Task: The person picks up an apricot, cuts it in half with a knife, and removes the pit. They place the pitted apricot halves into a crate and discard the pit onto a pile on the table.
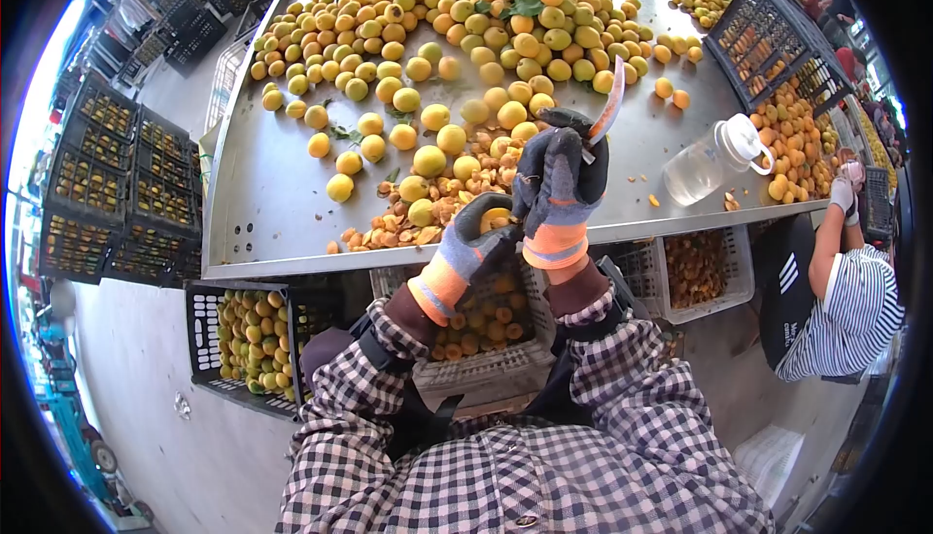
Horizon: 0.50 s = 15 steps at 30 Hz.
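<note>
My left hand [471,242], in a grey and orange glove, is closed around a yellow-orange fruit [496,217] near the table's front edge. Beside it and touching it, my right hand [562,179] is wrapped round a curved knife [611,102], its blade pointing up. Small cut fruit pieces [428,213] lie on the metal table [282,184] left of my hands. Beyond them spreads a large pile of whole yellow and green fruits [437,48].
A clear bottle with a white lid [708,160] lies right of my hands. Below the table edge are crates of fruit [486,371] and pieces [698,272]. A black crate [199,330] stands lower left. A person in stripes [850,310] is at the right.
</note>
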Tool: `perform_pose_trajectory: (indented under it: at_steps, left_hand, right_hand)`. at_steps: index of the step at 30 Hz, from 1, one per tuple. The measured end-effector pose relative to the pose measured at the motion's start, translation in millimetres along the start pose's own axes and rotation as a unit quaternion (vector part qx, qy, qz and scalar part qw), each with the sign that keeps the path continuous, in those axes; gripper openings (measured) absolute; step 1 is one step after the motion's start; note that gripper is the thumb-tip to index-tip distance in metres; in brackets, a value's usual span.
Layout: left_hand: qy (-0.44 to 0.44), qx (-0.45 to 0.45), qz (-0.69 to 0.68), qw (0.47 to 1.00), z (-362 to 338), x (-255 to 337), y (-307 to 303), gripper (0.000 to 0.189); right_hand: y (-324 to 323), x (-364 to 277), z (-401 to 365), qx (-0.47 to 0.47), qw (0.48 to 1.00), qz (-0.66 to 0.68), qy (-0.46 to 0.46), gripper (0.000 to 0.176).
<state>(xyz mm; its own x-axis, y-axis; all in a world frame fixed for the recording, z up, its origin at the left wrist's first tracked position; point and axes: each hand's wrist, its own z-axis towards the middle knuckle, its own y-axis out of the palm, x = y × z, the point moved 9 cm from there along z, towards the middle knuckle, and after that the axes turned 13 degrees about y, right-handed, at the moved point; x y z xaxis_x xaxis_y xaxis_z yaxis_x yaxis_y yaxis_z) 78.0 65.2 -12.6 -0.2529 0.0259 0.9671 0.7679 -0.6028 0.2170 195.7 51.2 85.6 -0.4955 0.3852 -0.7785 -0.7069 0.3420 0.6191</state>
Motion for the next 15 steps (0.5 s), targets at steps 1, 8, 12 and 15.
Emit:
perform_pose_trajectory:
  at_steps: [1,8,12,15]
  left_hand:
    - [0.035,0.003,0.02,0.999,4,1,1,0.03]
    - [0.087,-0.01,0.109,0.99,9,18,0,0.031]
    - [0.128,-0.044,0.192,0.972,15,30,2,0.03]
    - [0.135,-0.038,0.199,0.97,18,22,-3,0.033]
  right_hand:
    - [-3,0,3,0.02,1.0,-0.014,-0.015,0.022]
    - [-27,28,23,0.082,0.991,0.062,0.087,0.026]
    - [-45,52,33,0.154,0.972,0.093,0.155,0.027]
    - [-56,64,38,0.212,0.949,0.111,0.203,0.022]
